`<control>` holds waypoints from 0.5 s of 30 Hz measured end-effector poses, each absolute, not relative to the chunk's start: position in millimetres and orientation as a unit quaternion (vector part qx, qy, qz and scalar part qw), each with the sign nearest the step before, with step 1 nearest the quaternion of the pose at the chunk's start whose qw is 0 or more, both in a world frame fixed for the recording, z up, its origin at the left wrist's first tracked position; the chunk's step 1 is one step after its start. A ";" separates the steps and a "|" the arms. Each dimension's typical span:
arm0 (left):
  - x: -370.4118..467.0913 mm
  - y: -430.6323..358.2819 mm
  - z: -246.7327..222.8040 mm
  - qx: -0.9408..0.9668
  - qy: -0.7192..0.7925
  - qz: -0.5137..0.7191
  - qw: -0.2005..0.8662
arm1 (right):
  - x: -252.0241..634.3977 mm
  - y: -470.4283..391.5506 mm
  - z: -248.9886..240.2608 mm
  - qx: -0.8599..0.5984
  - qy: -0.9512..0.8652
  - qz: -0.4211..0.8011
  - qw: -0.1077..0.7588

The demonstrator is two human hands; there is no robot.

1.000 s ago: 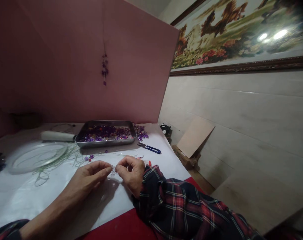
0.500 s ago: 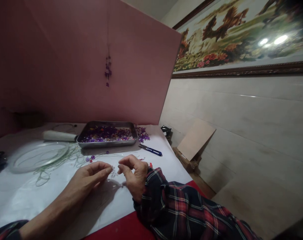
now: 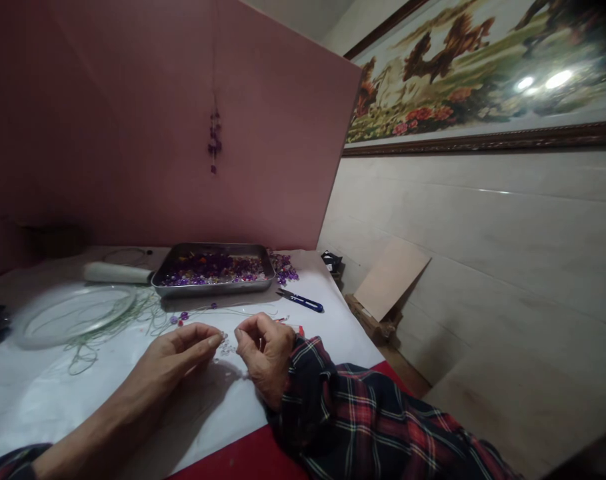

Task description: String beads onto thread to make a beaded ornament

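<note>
1 head-worn view, angled forward and down — left hand (image 3: 183, 350) and right hand (image 3: 269, 350) near, pink partition (image 3: 133, 133) beyond

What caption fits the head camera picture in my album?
Hands close together by clear beads, with a tray of purple beads behind.

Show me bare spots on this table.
Free: right of the blue-handled metal snips, beyond the dark plaid sleeve; left of the left forearm, below the translucent round ring. Crowded: around the rectangular metal tray, with purple beads and green thread; by the left hand, with clear beads.
</note>
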State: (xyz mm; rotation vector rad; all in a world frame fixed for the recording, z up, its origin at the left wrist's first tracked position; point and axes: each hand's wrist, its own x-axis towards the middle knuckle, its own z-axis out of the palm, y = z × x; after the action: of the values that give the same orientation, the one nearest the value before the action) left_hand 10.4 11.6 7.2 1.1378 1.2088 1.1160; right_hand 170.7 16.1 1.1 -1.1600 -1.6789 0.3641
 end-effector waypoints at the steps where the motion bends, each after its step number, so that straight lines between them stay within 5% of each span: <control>1: 9.9 12.0 6.7 0.479 0.510 0.469 0.539 | 170.6 16.0 1.2 -0.481 -0.697 0.153 0.510; 15: 12.4 10.9 8.3 0.483 0.503 0.476 0.536 | 170.6 16.3 1.4 -0.478 -0.697 0.172 0.506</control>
State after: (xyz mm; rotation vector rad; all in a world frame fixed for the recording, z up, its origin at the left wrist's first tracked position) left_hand 12.4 10.9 8.3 1.1493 1.1989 1.1346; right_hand 170.6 16.3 1.4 -1.1529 -1.6821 0.4137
